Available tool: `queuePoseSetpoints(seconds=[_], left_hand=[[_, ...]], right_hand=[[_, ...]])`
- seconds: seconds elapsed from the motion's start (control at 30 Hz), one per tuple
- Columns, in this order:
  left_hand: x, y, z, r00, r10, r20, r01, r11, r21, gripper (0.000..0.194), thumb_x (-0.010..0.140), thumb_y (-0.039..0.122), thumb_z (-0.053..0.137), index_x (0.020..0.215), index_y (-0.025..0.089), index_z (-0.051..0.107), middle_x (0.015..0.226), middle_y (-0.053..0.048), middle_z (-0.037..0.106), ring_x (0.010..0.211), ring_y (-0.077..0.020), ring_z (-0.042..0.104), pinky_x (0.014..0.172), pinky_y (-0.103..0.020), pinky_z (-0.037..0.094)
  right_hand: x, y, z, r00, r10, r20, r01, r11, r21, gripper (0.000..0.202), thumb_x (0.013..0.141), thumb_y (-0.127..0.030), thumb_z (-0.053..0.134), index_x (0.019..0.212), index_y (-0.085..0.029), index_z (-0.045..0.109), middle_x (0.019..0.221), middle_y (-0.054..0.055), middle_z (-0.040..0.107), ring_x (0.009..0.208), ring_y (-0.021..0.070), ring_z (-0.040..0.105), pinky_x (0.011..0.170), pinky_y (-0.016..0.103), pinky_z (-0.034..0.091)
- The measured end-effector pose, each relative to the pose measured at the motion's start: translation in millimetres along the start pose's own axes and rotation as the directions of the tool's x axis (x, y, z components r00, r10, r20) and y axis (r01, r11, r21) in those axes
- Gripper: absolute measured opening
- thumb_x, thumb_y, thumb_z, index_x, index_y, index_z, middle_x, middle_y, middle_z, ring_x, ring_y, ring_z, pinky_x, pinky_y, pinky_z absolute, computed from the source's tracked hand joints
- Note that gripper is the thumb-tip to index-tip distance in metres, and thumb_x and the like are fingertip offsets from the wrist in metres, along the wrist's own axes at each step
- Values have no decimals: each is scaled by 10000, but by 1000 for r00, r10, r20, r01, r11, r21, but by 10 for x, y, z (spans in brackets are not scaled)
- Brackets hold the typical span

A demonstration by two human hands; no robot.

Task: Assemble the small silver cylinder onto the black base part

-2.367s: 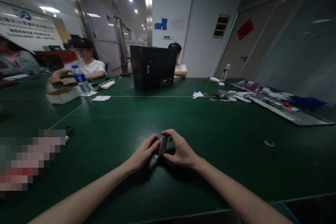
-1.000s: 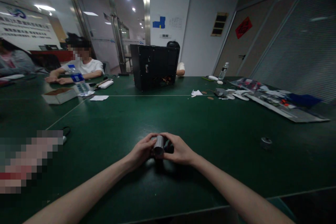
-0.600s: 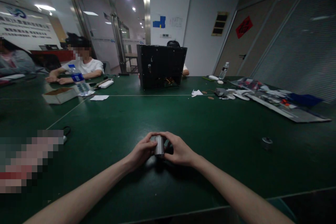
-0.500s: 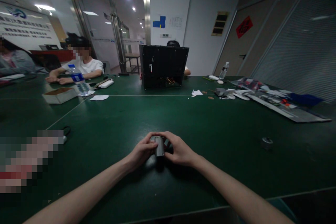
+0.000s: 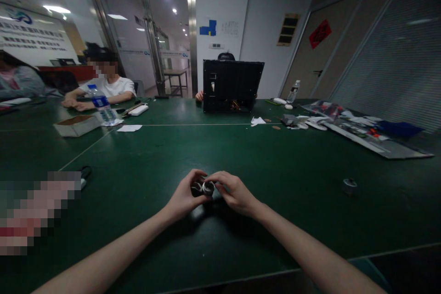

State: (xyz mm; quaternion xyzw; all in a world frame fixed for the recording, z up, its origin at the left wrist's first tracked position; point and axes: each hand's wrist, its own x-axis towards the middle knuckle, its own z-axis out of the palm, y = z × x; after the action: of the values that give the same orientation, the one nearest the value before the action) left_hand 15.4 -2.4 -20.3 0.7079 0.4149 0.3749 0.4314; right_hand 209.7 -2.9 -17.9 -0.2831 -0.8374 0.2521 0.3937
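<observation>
Holds metal cylinder (image 5: 208,192) between thumb and fingers of left hand (image 5: 184,196). Rests bent right hand (image 5: 237,195) at its edge; cannot tell whether pinching. Apparently amid two-handed handling; next calls for steady left grip.

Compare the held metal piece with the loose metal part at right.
The held piece is between the hands; the loose part rests on the table.
The held piece turns a round end to the camera; the loose part shows its side.
Fingers partly cover the held piece; the loose part is unobstructed.
Both look grey.
</observation>
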Motion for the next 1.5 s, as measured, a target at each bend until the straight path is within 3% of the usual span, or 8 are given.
queuePoseSetpoints(seconds=[0.2,0.4,0.57,0.67,0.8,1.03,1.2,1.5], left_hand=[[-34,-12,25,999,40,28,-43,993,110,419,657,157,706,1008,179,478,930,-19,593,847,-178,583,744,-289,472],[-15,-45,0,997,26,66,-28,999,29,430,690,160,692,1045,182,450,960,-37,616,916,-198,601,822,-320,470],[-10,-57,-20,995,25,99,-23,1000,-17,435,712,155,658,1083,181,433,1037,-67,613,999,-215,591,898,-355,449],[-10,-58,-9,996,22,82,-27,998,65,468,682,211,710,1072,178,454,1068,-75,590,1007,-225,574,886,-355,456],[0,-73,16,1000,-12,1,12,989,146,371,682,278,723,947,178,483,890,-26,608,844,-205,595,763,-330,480],[17,-52,-14,997,-38,70,42,998,-54,266,796,334,614,980,165,524,937,-59,634,884,-212,605,796,-326,478],[28,-62,-48,988,-49,149,68,989,-128,329,844,397,547,1062,152,558,956,-62,639,889,-214,590,809,-321,456],[-1,47,-61,975,-132,180,152,983,-103,367,878,457,477,1040,167,632,989,-51,643,961,-226,556,847,-293,414]], right_hand=[[-21,-10,3,999,42,31,-42,999,0,475,728,12,488,1141,-207,567,1065,51,630,984,177,576,888,322,447],[-31,26,9,993,106,56,-104,994,-36,501,695,-7,510,1156,-203,526,1088,57,612,1003,189,572,899,326,445],[-26,33,19,988,74,134,-58,991,-119,550,685,-28,540,1201,-207,481,1150,70,569,1055,207,538,920,342,434],[-32,44,34,983,71,167,-47,989,-143,573,698,-61,565,1240,-202,445,1181,79,547,1066,213,530,930,350,431],[-42,38,34,982,77,173,-54,989,-136,600,717,-74,564,1280,-198,399,1191,86,537,1053,207,536,916,338,439],[-44,34,9,976,105,191,-75,984,-160,784,693,-208,691,1370,-192,294,1206,101,497,1007,212,527,895,350,447],[-28,49,14,981,142,135,-117,978,-174,695,700,-253,703,1311,-195,378,1108,82,532,865,174,535,782,314,466],[-18,2,6,975,218,36,-212,968,-132,547,674,-409,724,1122,-175,516,1013,59,582,846,180,557,740,303,455]])
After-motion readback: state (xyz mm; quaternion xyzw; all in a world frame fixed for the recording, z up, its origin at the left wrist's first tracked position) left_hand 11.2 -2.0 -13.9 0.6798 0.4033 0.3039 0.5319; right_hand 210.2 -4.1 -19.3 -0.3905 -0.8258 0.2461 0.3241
